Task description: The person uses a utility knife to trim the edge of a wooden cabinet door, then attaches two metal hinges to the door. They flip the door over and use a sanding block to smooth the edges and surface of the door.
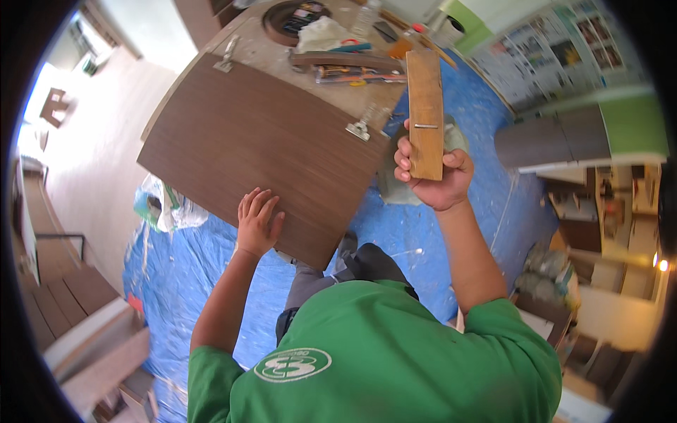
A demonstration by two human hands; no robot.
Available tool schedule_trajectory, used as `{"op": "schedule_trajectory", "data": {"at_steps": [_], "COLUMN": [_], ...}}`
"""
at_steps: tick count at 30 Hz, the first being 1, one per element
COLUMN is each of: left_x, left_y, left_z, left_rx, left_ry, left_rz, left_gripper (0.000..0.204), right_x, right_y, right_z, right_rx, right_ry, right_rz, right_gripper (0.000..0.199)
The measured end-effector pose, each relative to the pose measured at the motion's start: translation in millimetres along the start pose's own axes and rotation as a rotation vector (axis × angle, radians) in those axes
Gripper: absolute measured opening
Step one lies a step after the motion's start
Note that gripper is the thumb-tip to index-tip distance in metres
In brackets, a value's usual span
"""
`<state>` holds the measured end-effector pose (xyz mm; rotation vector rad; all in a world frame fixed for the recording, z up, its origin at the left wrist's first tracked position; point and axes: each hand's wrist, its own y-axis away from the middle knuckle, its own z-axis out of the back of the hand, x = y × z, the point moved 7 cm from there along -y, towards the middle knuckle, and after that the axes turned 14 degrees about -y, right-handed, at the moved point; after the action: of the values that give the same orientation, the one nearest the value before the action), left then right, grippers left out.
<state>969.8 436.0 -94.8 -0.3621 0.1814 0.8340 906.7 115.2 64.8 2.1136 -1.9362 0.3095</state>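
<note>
A dark brown laminated panel [261, 141] lies on a workbench, with two metal hinges [360, 128] fixed along its far edge. My left hand [257, 222] rests flat on the panel's near edge, fingers spread, holding nothing. My right hand [434, 176] is raised to the right of the panel and grips the lower end of a long wooden hand plane [425, 109], held upright with its sole facing me.
The workbench top [282, 56] behind the panel carries assorted tools, a rag and a round dark tray [293, 17]. Blue tarpaulin [190, 261] covers the floor. A plastic bag [162, 204] lies to the left, wooden boards [77, 317] at lower left, cabinets [557, 137] to the right.
</note>
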Motion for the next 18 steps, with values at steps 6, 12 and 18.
{"op": "schedule_trajectory", "data": {"at_steps": [6, 12, 18], "left_x": [-16.7, -15.9, -46.7], "left_y": [13.8, 18.5, 45.0], "left_z": [-31.0, -44.0, -52.3], "left_rx": [0.107, 0.171, 0.225], "left_ry": [-0.130, -0.180, -0.170], "left_rz": [-0.023, -0.082, -0.397], "left_gripper": [0.061, 0.073, 0.075], "right_x": [-31.5, -66.3, -119.0], "right_y": [123.2, 257.1, 336.1], "right_z": [-17.8, -15.2, -20.5], "right_rx": [-0.121, -0.094, -0.061], "right_ry": [0.039, 0.040, -0.118], "right_rz": [0.335, 0.433, 0.511], "right_gripper": [0.084, 0.089, 0.090]}}
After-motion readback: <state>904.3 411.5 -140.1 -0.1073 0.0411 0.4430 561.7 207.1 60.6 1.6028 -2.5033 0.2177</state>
